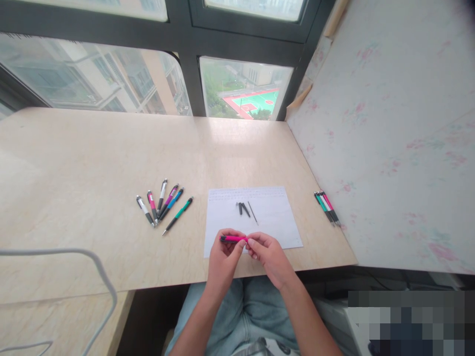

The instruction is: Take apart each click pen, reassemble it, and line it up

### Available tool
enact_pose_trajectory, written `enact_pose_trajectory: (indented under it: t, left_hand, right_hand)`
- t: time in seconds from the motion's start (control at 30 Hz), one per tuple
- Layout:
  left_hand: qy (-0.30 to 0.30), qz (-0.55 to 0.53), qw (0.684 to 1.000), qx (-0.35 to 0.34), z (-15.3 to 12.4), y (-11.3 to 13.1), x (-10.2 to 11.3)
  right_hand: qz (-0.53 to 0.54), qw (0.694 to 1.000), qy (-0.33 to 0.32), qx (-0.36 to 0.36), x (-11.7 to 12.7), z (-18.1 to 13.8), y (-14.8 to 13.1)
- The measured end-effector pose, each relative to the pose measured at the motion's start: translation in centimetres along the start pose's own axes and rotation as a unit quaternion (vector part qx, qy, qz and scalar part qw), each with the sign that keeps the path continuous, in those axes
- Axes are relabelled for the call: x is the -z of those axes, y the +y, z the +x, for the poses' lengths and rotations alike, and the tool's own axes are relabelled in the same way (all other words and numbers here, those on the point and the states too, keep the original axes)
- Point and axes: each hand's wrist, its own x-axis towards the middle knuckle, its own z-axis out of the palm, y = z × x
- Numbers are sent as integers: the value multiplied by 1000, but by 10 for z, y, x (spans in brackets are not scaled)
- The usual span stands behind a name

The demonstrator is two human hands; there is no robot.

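Note:
Close to the table's front edge, my left hand (pixel 222 257) is closed around a pink pen barrel (pixel 233 239) with a black clip end pointing left. The fingertips of my right hand (pixel 272 254) pinch the barrel's right end; any small part between them is hidden. Both hands are over the lower part of a sheet of paper (pixel 274 225) with handwriting along its top. On the paper, just beyond my hands, lie a thin ink refill (pixel 253 213), two short black pen parts (pixel 243 209) and a tiny piece (pixel 236 203).
Several assembled pens (pixel 163 202) in white, pink, purple, blue and green lie left of the paper. Another group of pens (pixel 327 208) rests at the right by the floral wall (pixel 389 148). A grey cable (pixel 100 269) loops at the left front. Windows stand behind the table (pixel 111 163).

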Motion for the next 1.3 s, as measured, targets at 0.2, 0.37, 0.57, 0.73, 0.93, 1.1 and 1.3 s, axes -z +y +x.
enact_pose_trajectory:
  t: [0.2, 0.37, 0.57, 0.73, 0.93, 1.1, 1.3]
  left_hand:
    - [23, -89, 995, 43, 4, -8, 4]
    - [2, -152, 987, 57, 8, -16, 6]
    - [-22, -188, 981, 51, 9, -17, 8]
    - [-40, -209, 975, 61, 9, -16, 9]
    - [-44, -153, 987, 35, 8, -20, 7]
    - [-64, -16, 997, -27, 5, -17, 5]
    - [-77, 96, 989, -77, 1, -12, 7]
  right_hand:
    - [-185, 972, 110, 88, 20, 11, -8]
    - [-461, 840, 191, 211, 37, 46, -21]
    - [-546, 788, 177, 223, 27, 76, -26]
    - [-511, 813, 175, 218, 26, 68, -29]
    - [-229, 968, 70, 69, 16, 22, -12]
    - [0, 1000, 23, 2, 0, 0, 6]
    - [136, 990, -6, -36, -6, -2, 9]
